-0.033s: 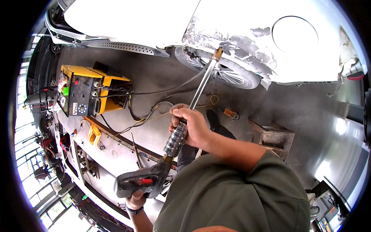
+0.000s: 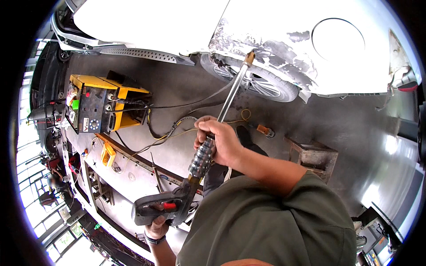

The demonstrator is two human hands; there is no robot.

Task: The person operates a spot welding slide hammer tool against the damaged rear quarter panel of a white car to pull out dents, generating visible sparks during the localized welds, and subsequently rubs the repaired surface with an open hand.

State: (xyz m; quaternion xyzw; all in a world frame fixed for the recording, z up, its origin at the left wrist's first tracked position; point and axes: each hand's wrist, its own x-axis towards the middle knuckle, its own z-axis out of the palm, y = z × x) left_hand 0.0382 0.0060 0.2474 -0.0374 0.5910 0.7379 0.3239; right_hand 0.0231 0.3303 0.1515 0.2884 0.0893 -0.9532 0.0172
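A slide-hammer dent puller [image 2: 199, 162] slants across the view, from its dark pistol handle with a red trigger at lower left to its tip at the white car's [image 2: 270, 26] rear panel. My left hand [image 2: 156, 227] is wrapped round the handle. Higher up, my right hand [image 2: 222, 142] closes round the tool beside its ribbed metal weight. The long steel shaft ends in a brass-coloured tip beside a scraped, grey patch [image 2: 286, 55] above the rear wheel [image 2: 270, 86]. Whether the tip touches the metal I cannot tell.
A yellow and black machine on the left [image 2: 100, 106] has cables [image 2: 171, 128] running over the floor toward the car. A worn stool [image 2: 313, 157] and an orange power tool [image 2: 265, 131] are to the right. A long rail [image 2: 142, 155] and a yellow box [image 2: 108, 155] lie left of me.
The tool's tip has shifted very slightly up and left. Both hands keep the same hold.
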